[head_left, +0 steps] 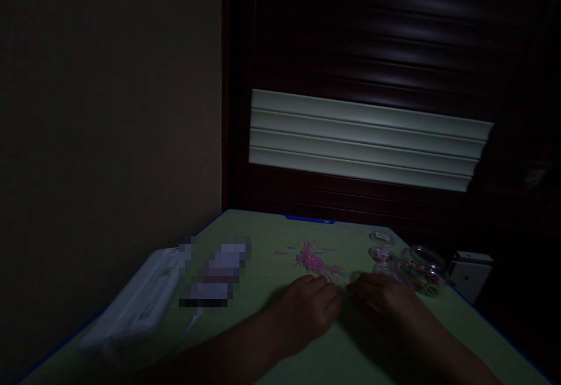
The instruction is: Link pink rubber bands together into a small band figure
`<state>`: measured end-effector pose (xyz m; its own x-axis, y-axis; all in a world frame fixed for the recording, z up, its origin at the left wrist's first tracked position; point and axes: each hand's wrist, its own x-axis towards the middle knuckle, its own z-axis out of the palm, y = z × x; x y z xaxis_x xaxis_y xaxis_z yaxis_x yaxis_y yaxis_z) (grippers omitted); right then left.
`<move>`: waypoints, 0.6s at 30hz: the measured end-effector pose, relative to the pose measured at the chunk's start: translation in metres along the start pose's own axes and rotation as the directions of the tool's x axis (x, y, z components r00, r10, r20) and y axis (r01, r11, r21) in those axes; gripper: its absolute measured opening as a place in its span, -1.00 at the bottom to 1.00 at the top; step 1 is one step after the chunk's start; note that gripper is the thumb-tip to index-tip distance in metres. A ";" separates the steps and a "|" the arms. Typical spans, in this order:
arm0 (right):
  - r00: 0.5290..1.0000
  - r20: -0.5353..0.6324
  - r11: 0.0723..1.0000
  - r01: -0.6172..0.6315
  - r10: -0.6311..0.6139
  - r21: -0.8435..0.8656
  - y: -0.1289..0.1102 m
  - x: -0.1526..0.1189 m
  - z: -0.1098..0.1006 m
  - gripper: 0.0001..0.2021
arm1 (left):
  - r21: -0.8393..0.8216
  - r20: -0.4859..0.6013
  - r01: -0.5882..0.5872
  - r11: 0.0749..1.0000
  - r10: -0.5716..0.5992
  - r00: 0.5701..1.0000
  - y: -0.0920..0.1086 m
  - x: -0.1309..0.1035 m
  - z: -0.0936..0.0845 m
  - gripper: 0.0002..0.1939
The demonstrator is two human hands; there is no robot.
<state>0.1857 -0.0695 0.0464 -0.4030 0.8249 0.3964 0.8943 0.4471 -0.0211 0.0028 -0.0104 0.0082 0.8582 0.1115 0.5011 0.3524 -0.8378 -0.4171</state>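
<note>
My left hand (309,309) is over the table, its fingers curled and closed. Just beyond its knuckles lies a loose pile of small pink pieces (312,261), with thin strands scattered around it; the dim light hides their exact kind. My right hand (379,294) faces it across a small gap, fingers pinched together. Whatever either hand holds is too dark and small to make out. Close beyond my right hand are a small round container with pink contents (381,254) and a clear jar of colourful small rings (423,271).
A clear round lid (382,238) lies at the table's far right. On the left are a long white box (140,294) and a pixelated flat object (219,274) with a white cable. A wall borders the green table (258,227) at left; a white box (471,274) stands beyond its right edge.
</note>
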 end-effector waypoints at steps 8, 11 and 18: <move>0.996 0.085 0.999 0.010 -0.007 -0.038 -0.002 0.001 -0.003 -0.85 | -0.003 0.009 -0.011 1.000 0.011 1.000 0.000 -0.001 0.001 -0.98; 0.993 0.119 0.999 0.010 -0.005 -0.046 0.000 0.000 -0.001 -0.77 | -0.011 0.023 -0.024 1.000 0.025 0.999 0.000 0.000 -0.001 -0.97; 0.990 0.138 0.998 0.014 -0.006 -0.057 -0.003 -0.001 -0.005 -0.74 | 0.004 0.015 -0.031 1.000 0.031 0.999 0.001 0.001 -0.003 -0.96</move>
<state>0.1849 -0.0735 0.0511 -0.4315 0.8621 0.2657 0.8981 0.4383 0.0365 0.0029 -0.0131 0.0110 0.8741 0.0931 0.4767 0.3268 -0.8388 -0.4355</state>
